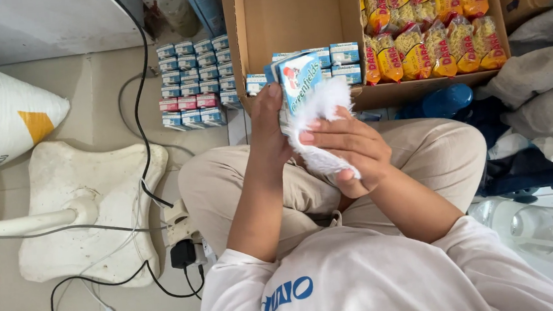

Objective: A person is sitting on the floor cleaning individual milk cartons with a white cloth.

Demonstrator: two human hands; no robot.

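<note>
Mid-wipe: left hand point(268, 133) clamped on a small blue-and-white carton point(299, 81), held up over the lap before the open cardboard box point(292, 16); right hand point(349, 146) closed on a white cloth point(319, 116), pressed to the carton's side. Next, probably: turn carton, wipe remaining faces, keep grip firm
</note>
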